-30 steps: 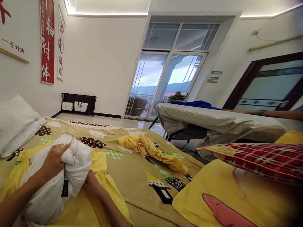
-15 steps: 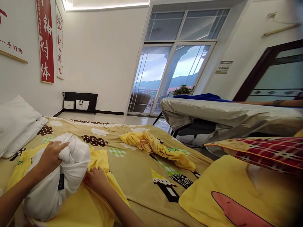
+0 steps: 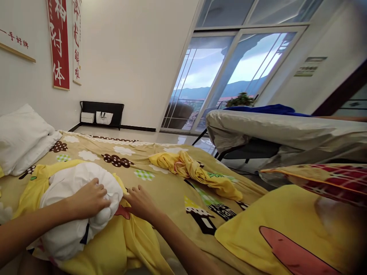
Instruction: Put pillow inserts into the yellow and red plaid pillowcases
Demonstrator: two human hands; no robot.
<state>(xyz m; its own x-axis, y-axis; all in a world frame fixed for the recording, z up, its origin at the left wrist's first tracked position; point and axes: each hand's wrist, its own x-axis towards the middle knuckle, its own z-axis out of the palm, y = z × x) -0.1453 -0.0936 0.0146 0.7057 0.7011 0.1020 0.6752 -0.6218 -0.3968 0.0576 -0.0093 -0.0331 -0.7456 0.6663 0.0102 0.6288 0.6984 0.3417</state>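
At the far left, two white pillows (image 3: 21, 135) are stacked against the wall, under red banners (image 3: 60, 42), seemingly put aside to leave the middle of the bed free. Just to their right, a white bundle (image 3: 69, 225) of soft stuffing or cloth is laid on a spread yellow cloth (image 3: 114, 244), near the bed's near-left corner. The left hand (image 3: 88, 198) is pressed onto the top of the bundle, with the fingers curled into the fabric and clamped on it; the bundle appears to be pinned so that it keeps its bunched shape and does not roll off the cloth. The right hand (image 3: 140, 202) is laid flat and open, fingers apart, just beside the bundle and partly on the yellow cloth, which appears to be held down and kept smooth by it. The two hands are close but not touching.

Further right, a crumpled yellow garment (image 3: 195, 172) is left on the patterned bedspread (image 3: 160, 191), well apart from the hands. Beyond the bed, a silver-covered board (image 3: 286, 130) is stood on dark legs with a blue cloth (image 3: 266, 110) on it, before a glass door (image 3: 229, 76). At the near right, a yellow cushion (image 3: 301, 217) is seen with a plaid cushion (image 3: 321, 179) resting on it.
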